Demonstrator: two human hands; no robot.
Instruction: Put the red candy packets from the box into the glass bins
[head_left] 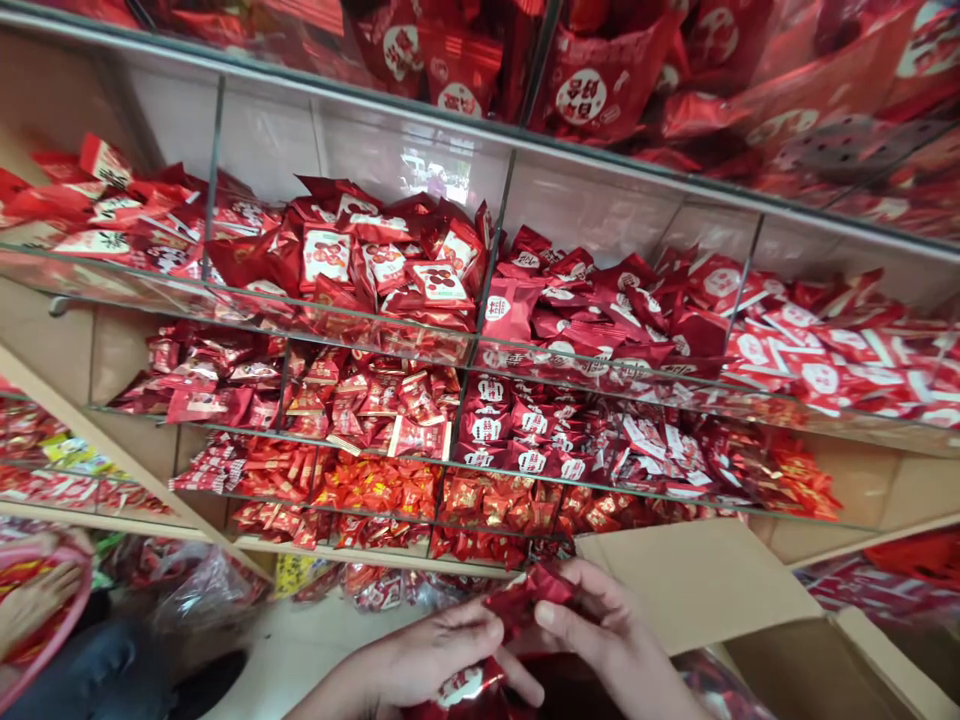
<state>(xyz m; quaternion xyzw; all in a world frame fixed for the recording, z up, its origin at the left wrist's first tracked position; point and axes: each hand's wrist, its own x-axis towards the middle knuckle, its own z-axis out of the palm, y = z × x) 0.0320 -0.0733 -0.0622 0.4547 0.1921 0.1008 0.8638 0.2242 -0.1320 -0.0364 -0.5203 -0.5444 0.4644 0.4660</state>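
Observation:
Low in the head view, my left hand [442, 650] is closed round a dark red foil packet [517, 600], thumb on top of it. My right hand [600, 625] pinches the same packet from the other side. Below my left hand lies another red packet with a white label [461, 686], close under the fingers; whether they touch it is hard to tell. Beyond the hands, glass-fronted shelves hold heaps of red packets [510, 305], sorted in compartments.
An open cardboard box [697, 580] with its flap raised stands at the right, packets inside. At the lower left, another person's hand [37, 605] reaches over a pink basket [79, 600]. Bagged goods [210, 590] lie on the floor under the shelves.

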